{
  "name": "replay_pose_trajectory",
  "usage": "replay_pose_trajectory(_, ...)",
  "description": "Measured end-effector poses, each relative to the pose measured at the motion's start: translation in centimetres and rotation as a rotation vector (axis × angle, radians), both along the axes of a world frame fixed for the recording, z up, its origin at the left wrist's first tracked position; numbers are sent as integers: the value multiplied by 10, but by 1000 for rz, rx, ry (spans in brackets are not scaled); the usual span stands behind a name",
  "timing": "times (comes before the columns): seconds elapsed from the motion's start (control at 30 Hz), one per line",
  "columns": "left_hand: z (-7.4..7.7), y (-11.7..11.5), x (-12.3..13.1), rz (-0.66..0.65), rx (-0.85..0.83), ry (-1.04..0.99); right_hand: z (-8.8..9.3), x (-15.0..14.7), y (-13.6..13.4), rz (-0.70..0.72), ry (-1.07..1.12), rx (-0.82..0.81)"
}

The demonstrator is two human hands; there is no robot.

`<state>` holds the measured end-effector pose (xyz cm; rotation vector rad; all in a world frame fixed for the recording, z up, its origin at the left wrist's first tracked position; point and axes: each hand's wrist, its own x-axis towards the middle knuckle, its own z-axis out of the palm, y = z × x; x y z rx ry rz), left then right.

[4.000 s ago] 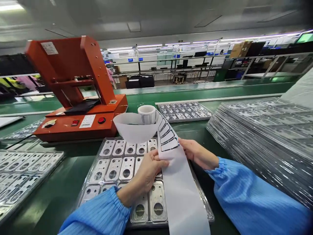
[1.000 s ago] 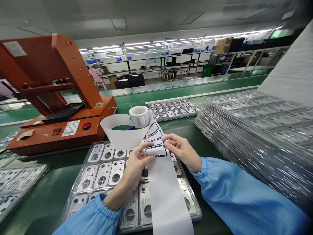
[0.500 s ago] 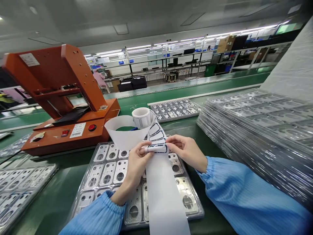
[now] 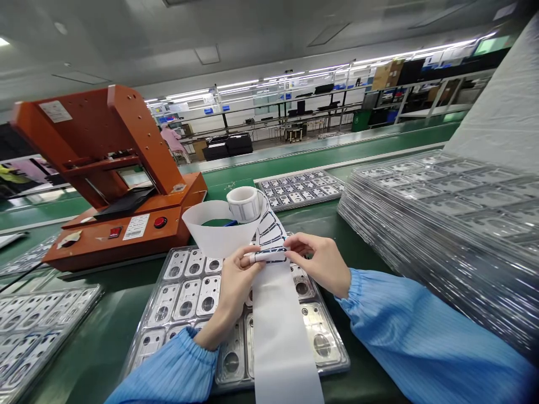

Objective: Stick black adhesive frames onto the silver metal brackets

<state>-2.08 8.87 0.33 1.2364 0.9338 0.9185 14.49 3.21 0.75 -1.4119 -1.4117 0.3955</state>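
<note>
A strip of white backing paper (image 4: 283,336) carrying black frame-shaped stickers (image 4: 269,227) runs from a sticker roll (image 4: 244,203) down toward me. My left hand (image 4: 236,280) pinches the strip's left edge where it bends over. At the right edge of that bend, the thumb and index finger of my right hand (image 4: 318,258) are closed on a sticker; whether its end is lifted I cannot tell. Underneath lies a clear plastic tray (image 4: 346,362) with several silvery metal plates (image 4: 185,300), each with a round opening. The strip and my hands cover part of it.
An orange press machine (image 4: 138,224) stands at the left. Stacked clear trays (image 4: 421,235) rise at the right. Another filled tray (image 4: 301,188) lies beyond the roll, and one more (image 4: 33,331) at the lower left. A loop of white paper (image 4: 219,230) stands beside the roll.
Both hands stay almost in place at the bend. The sticker there has shifted slightly over the fold, and my right wrist has moved a little to the left.
</note>
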Motion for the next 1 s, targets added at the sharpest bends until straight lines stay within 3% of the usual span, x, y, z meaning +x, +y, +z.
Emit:
replay_pose_trajectory(0.2, 1, -3, 1, -64, -43, -10, -2, 1, 1, -28, -53, 69)
replay_pose_trajectory(0.57, -5, 1, -1, -41, 4, -20, -2, -1, -2, -47, -99, 95)
replay_pose_trajectory(0.7, -2, 1, 0, -49, 39, -8, 0, -2, -3, -97, -118, 159)
replay_pose_trajectory(1.0, -2, 1, -1, -67, 80, 0, 5, 0, -7, -59, -182, 298)
